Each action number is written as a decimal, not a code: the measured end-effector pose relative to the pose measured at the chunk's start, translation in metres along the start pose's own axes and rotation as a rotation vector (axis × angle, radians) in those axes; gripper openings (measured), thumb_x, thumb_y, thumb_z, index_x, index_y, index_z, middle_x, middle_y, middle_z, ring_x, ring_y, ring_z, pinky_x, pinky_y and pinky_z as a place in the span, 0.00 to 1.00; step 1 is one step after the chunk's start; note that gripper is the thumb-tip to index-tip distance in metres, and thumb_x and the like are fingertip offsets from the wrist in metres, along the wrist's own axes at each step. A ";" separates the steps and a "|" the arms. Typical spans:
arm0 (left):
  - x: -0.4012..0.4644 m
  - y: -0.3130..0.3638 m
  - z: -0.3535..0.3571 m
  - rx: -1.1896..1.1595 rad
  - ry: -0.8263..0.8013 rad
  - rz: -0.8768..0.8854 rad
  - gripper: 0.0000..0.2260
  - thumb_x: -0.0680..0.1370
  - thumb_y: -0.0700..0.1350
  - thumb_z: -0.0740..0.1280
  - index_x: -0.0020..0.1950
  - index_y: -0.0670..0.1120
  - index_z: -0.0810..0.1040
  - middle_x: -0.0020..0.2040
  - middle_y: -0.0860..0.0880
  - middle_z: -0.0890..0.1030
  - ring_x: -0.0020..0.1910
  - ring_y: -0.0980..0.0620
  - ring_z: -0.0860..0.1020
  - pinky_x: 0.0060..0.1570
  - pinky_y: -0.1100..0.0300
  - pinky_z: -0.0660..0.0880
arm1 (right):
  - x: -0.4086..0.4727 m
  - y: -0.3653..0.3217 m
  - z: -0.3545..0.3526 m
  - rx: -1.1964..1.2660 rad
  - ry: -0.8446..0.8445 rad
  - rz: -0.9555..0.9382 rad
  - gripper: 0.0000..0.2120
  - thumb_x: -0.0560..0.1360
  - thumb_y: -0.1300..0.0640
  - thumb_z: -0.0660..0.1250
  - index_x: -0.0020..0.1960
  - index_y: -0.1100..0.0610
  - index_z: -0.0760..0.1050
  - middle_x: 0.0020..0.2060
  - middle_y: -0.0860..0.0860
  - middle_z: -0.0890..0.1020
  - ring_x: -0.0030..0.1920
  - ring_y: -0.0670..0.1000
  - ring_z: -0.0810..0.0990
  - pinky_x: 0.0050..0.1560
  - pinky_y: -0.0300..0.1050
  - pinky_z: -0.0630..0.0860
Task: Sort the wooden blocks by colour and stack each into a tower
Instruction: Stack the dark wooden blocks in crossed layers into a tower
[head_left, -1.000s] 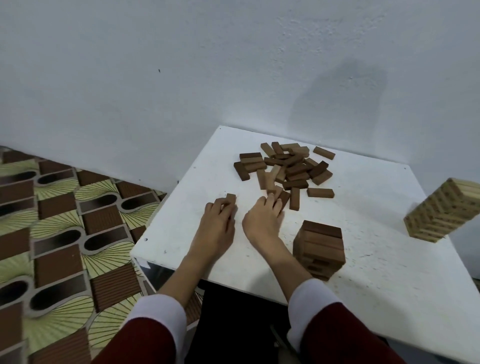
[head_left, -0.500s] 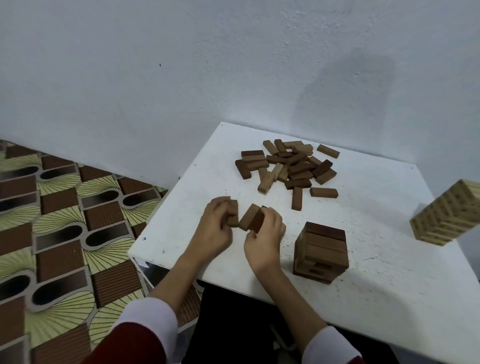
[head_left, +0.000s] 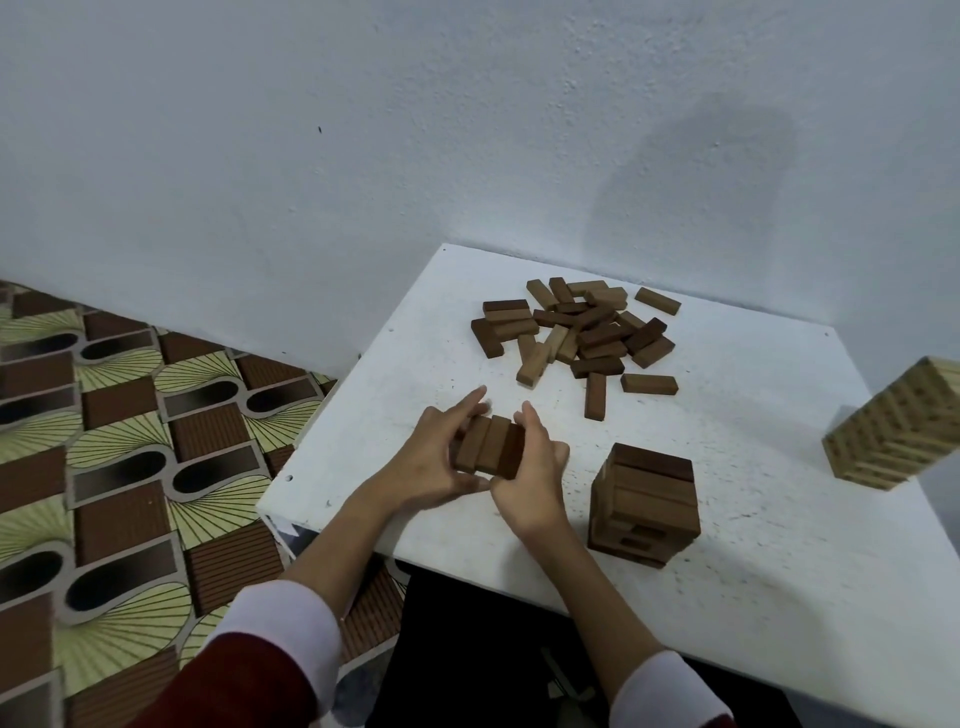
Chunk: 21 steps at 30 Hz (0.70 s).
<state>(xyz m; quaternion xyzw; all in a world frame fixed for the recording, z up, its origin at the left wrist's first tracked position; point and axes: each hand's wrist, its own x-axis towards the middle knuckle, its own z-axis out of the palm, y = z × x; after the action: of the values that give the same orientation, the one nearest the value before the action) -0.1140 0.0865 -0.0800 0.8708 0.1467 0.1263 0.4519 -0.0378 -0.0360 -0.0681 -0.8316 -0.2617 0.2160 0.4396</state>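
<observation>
Patterned floor (head_left: 119, 441) is showing at far left, brown and green tiles, below the white table (head_left: 779, 545).

Left hand (head_left: 431, 457) is pressing against the near-left side of a row of three dark brown blocks (head_left: 491, 449), fingers mostly straight, forefinger reaching past the far end. Right hand (head_left: 535, 467) is cupping the row's right side, fingers curled round it. The three blocks are lying side by side, squeezed flush between both palms, at or just above the table near its front-left edge; cannot tell whether they are lifted.

Further back, a loose heap of brown blocks (head_left: 576, 327) is waiting, darker and lighter shades mixed together.

To the right of the hands, the dark brown tower (head_left: 644, 512) is standing a few layers high. Far right, a pale wood tower (head_left: 898, 426) is standing much taller, partly cut off by the frame.

Judgement: the row is being squared up as the next layer. Doing it well means keeping even pressure on both sides so no block slips, turning the row crosswise to the top layer, and lowering it flat without nudging the tower.
</observation>
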 end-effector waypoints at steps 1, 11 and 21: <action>0.001 -0.002 -0.001 -0.014 -0.010 -0.004 0.44 0.67 0.43 0.77 0.76 0.53 0.56 0.64 0.59 0.71 0.61 0.55 0.66 0.57 0.67 0.66 | 0.000 0.001 0.000 -0.012 0.003 -0.024 0.40 0.69 0.70 0.63 0.76 0.51 0.52 0.63 0.48 0.66 0.63 0.51 0.60 0.64 0.49 0.68; 0.004 -0.004 -0.006 0.035 -0.072 0.019 0.45 0.63 0.48 0.79 0.74 0.53 0.59 0.59 0.54 0.71 0.58 0.64 0.66 0.54 0.74 0.64 | -0.004 0.001 -0.006 0.039 -0.061 -0.058 0.41 0.66 0.68 0.69 0.74 0.54 0.56 0.58 0.44 0.68 0.57 0.46 0.59 0.59 0.56 0.72; 0.003 0.001 -0.011 -0.051 -0.119 -0.058 0.41 0.65 0.37 0.77 0.73 0.53 0.62 0.58 0.56 0.72 0.57 0.66 0.68 0.51 0.76 0.68 | -0.007 0.002 -0.008 0.014 -0.070 -0.103 0.38 0.68 0.65 0.68 0.74 0.52 0.56 0.61 0.47 0.69 0.57 0.47 0.60 0.61 0.51 0.69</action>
<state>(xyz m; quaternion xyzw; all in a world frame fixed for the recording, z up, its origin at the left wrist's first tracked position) -0.1149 0.0951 -0.0729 0.8605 0.1413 0.0648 0.4852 -0.0374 -0.0463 -0.0648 -0.8059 -0.3179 0.2239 0.4464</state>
